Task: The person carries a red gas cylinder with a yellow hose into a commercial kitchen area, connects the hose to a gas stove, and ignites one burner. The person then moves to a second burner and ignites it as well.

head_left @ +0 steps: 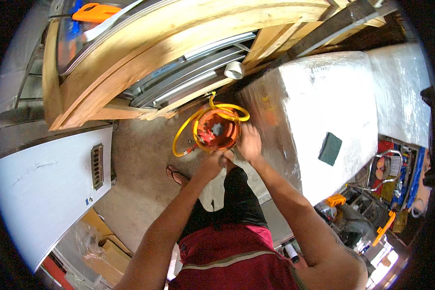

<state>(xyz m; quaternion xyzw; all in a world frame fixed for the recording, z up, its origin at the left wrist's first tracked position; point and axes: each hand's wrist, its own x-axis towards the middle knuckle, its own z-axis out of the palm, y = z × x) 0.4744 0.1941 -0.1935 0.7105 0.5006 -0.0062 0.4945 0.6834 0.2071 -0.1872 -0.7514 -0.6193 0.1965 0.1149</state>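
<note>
An orange bucket (234,131) is in front of me, mouth up, with red and greyish-white things inside that I cannot make out. A ribbed yellow hose (181,135) loops over its rim and hangs out on both sides. My left hand (212,164) is closed at the bucket's near edge, its fingertips partly hidden. Along the right side of the bucket lies my right hand (249,141), fingers stretched out and slightly blurred. A small red and white piece (188,151) shows by the hose's lower end.
A wooden crate frame (130,63) with metal parts rises ahead. At right stands a plastic-wrapped block (324,92) bearing a dark green pad (330,149). A white panel (48,188) is at left. Tools and an orange-handled item (384,228) crowd the lower right; concrete floor (140,159) lies below.
</note>
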